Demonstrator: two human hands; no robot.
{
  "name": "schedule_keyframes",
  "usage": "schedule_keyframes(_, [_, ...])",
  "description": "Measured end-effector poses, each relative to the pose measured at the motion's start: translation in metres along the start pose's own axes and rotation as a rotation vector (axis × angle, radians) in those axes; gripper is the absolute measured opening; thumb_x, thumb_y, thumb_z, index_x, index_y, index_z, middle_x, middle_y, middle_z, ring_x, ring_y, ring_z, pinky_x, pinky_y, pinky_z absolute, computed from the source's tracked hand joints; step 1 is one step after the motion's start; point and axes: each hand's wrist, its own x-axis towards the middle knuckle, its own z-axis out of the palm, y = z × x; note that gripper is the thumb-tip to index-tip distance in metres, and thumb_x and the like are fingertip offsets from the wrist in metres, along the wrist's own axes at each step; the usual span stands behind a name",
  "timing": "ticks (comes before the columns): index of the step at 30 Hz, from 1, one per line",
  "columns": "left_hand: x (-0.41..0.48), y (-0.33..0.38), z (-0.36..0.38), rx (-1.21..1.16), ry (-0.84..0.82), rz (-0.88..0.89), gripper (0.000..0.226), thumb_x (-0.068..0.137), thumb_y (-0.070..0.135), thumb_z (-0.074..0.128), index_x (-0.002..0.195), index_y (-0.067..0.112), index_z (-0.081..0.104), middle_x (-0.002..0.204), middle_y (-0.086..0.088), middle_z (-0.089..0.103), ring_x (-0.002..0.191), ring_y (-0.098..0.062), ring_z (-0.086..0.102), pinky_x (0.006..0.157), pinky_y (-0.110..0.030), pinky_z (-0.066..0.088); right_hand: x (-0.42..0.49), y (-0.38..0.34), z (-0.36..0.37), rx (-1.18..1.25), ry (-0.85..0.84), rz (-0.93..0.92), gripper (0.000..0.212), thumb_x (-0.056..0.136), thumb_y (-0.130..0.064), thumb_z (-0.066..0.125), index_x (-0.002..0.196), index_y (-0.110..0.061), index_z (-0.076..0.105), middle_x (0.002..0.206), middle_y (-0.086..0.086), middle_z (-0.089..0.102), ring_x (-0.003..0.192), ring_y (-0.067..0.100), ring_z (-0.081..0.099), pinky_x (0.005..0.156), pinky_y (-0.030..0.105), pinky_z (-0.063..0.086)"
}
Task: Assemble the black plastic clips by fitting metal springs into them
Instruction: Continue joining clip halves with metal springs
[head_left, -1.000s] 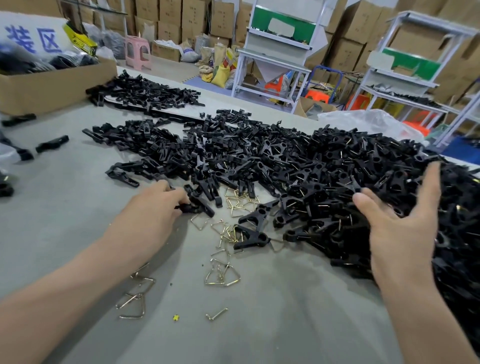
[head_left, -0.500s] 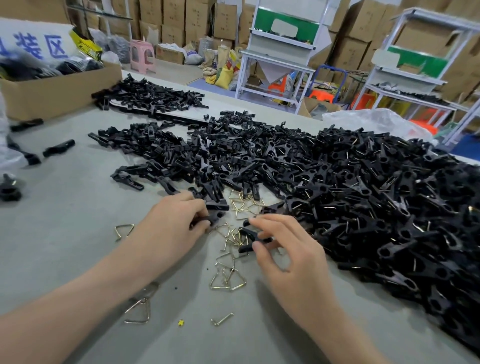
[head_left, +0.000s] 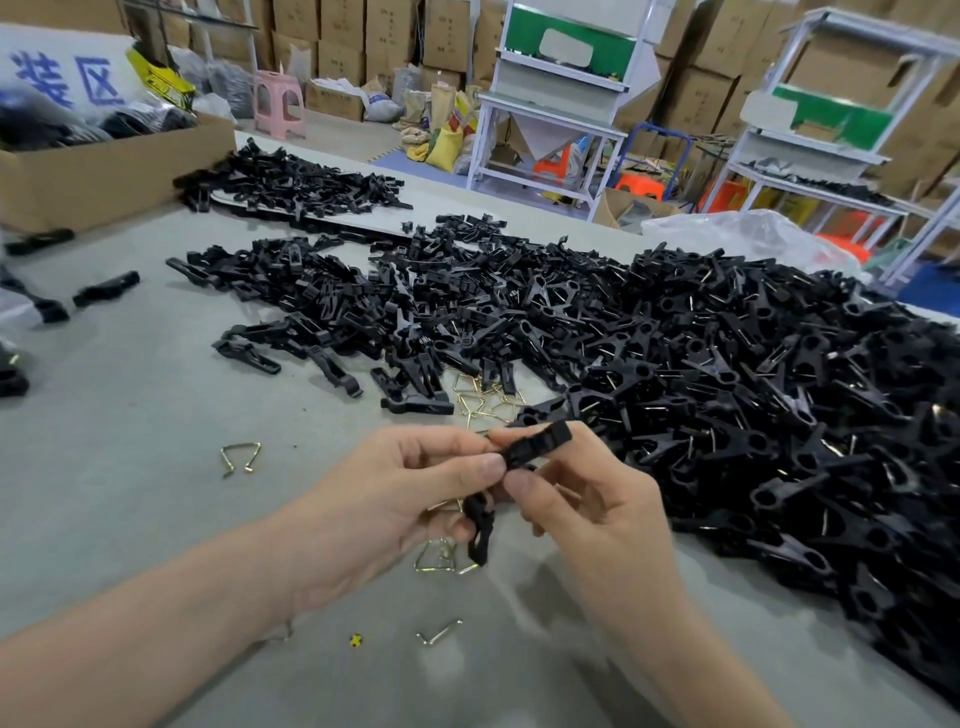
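Pinching in left hand (head_left: 395, 499) and right hand (head_left: 587, 499) two black clip halves (head_left: 535, 444), newly lifted just in front of the clip pile (head_left: 727, 374): mating next, springs (head_left: 485, 402) lying unfitted at that pile's edge.

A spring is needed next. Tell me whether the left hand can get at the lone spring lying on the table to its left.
Probably yes: the spring lies alone on bare table, nothing between it and the left hand. But its fingers pinch a black clip part.
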Motion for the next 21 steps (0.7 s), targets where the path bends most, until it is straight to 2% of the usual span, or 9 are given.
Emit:
schedule_keyframes(3, [0.001,-0.001,-0.002,-0.033,0.004,-0.037,0.012,0.067,0.017,0.070,0.074,0.009,0.076,0.086,-0.011,0.072,0.063,-0.010,0.066,0.046,-0.015,0.047,0.000,0.000,0.002,0.157,0.004,0.115,0.019,0.076,-0.027,0.071,0.095,-0.024,0.074,0.078,0.002,0.066,0.063,0.007,0.056,0.057,0.022,0.045])
schedule_keyframes(5, [0.002,-0.001,-0.003,-0.058,0.032,-0.070,0.025,0.060,0.023,0.075,0.082,0.011,0.078,0.082,-0.008,0.073,0.066,-0.008,0.066,0.050,-0.014,0.050,0.000,-0.001,0.001,0.298,0.061,0.211,0.008,0.076,-0.023,0.070,0.082,-0.020,0.074,0.068,0.002,0.064,0.059,0.010,0.053,0.055,0.023,0.045])
schedule_keyframes(7, [0.004,0.001,-0.006,-0.135,0.065,-0.110,0.036,0.055,0.019,0.078,0.090,0.008,0.078,0.082,-0.008,0.073,0.065,-0.007,0.066,0.053,-0.014,0.053,0.002,-0.004,-0.003,0.401,0.133,0.280,0.008,0.074,-0.024,0.075,0.072,-0.017,0.072,0.072,0.008,0.064,0.058,0.013,0.053,0.055,0.025,0.046])
schedule_keyframes(9, [0.006,0.005,-0.010,-0.258,0.072,-0.127,0.036,0.058,0.007,0.078,0.094,0.005,0.077,0.084,-0.011,0.072,0.064,-0.009,0.067,0.053,-0.015,0.053,0.005,-0.007,-0.006,0.476,0.162,0.349,0.010,0.068,-0.029,0.072,0.065,-0.019,0.070,0.079,0.011,0.068,0.060,0.014,0.055,0.054,0.026,0.049])
schedule_keyframes(12, [0.006,0.008,-0.012,-0.401,0.051,-0.125,0.028,0.069,-0.001,0.067,0.095,0.003,0.076,0.086,-0.012,0.071,0.064,-0.012,0.066,0.052,-0.016,0.054,0.005,-0.010,-0.002,0.573,0.080,0.464,0.007,0.064,-0.025,0.067,0.059,-0.020,0.068,0.081,0.013,0.071,0.062,0.017,0.063,0.051,0.027,0.053])
schedule_keyframes(16, [0.007,0.006,-0.010,-0.316,0.122,-0.044,0.025,0.065,0.002,0.066,0.087,0.006,0.078,0.083,-0.011,0.071,0.063,-0.011,0.066,0.053,-0.017,0.054,0.001,-0.011,0.003,0.655,-0.046,0.541,0.005,0.069,-0.018,0.066,0.065,-0.015,0.068,0.088,0.021,0.070,0.068,0.030,0.068,0.052,0.032,0.056])
schedule_keyframes(21, [0.007,-0.001,-0.007,-0.197,0.218,0.045,0.023,0.065,-0.001,0.066,0.086,0.003,0.074,0.087,-0.013,0.072,0.078,-0.014,0.071,0.061,-0.016,0.055,0.001,-0.009,0.004,0.658,0.021,0.486,0.005,0.061,-0.020,0.071,0.059,-0.017,0.068,0.076,0.015,0.070,0.063,0.029,0.068,0.057,0.029,0.057])
